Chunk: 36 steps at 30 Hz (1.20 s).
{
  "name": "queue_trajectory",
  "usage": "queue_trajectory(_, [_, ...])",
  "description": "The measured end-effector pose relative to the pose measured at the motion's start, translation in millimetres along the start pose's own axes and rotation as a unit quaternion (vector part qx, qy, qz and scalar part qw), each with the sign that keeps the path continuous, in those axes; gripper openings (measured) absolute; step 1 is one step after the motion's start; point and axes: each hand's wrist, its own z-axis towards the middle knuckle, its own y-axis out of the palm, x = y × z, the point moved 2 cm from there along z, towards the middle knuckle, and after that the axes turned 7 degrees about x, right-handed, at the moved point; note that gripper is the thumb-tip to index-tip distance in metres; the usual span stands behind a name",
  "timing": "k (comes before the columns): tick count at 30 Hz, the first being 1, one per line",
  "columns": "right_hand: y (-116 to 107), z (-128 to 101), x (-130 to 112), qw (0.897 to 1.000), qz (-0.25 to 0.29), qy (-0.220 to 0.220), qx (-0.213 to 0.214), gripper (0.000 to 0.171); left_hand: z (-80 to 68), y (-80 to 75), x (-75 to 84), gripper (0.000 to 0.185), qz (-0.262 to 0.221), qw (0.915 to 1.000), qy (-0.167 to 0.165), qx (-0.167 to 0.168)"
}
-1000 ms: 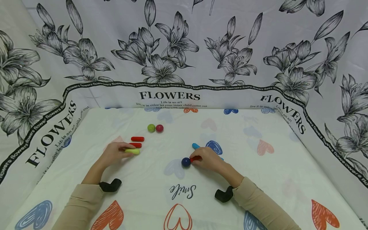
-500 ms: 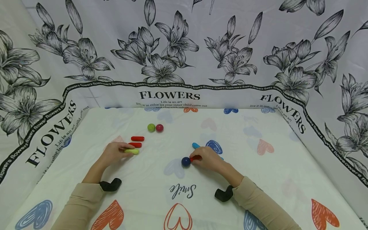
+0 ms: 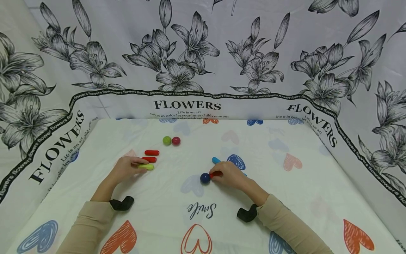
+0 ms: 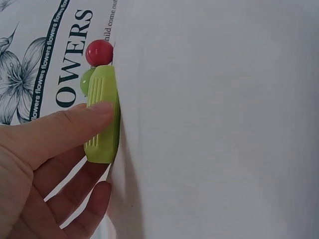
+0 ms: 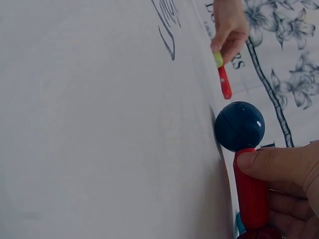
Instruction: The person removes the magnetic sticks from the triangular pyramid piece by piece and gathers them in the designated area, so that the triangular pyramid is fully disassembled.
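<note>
In the head view my left hand (image 3: 127, 168) pinches a yellow-green building stick (image 4: 102, 134), its thumb lying on the grooved side. Two red sticks, a farther one (image 3: 152, 152) and a nearer one (image 3: 151, 159), lie just beyond that hand. My right hand (image 3: 231, 174) holds a red stick (image 5: 251, 194) between thumb and fingers. A dark blue ball (image 5: 240, 126) sits at this stick's far end, and a dark red ball (image 5: 263, 233) shows at its near end in the right wrist view. Behind the right hand lies a light blue stick (image 3: 216, 160), partly hidden.
A green ball (image 3: 166, 140) and a red ball (image 3: 176, 141) sit side by side farther back on the white heart-print cloth (image 3: 196, 155). A flower-print curtain (image 3: 222, 77) rises behind the table. Black wrist straps (image 3: 123, 203) stick out near both sleeves.
</note>
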Motion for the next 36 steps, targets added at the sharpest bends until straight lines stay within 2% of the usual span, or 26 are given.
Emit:
queue_trajectory(7, [1, 0, 3, 1.0, 0.008, 0.001, -0.011, 0.017, 0.7, -2.4, 2.3, 0.026, -0.003, 0.9999, -0.013, -0.007])
queue_trajectory(12, [0, 0, 4, 1.0, 0.007, -0.004, -0.014, 0.017, 0.4, -2.6, 10.2, 0.023, -0.003, 0.9998, -0.019, -0.001])
queue_trajectory(17, [0, -1, 6, 1.0, 0.003, -0.004, -0.012, 0.018, 0.3, -0.6, 21.8, 0.022, -0.004, 0.9999, -0.002, 0.013])
queue_trajectory(21, [0, -1, 7, 1.0, 0.01, -0.002, -0.011, 0.018, 0.4, 2.1, 28.6, 0.022, -0.013, 0.9995, 0.025, 0.016])
queue_trajectory(36, [0, 2, 21, 0.996, 0.083, -0.003, -0.011, 0.017, 2.5, 21.1, 62.1, 0.025, -0.067, 0.9957, 0.061, -0.021])
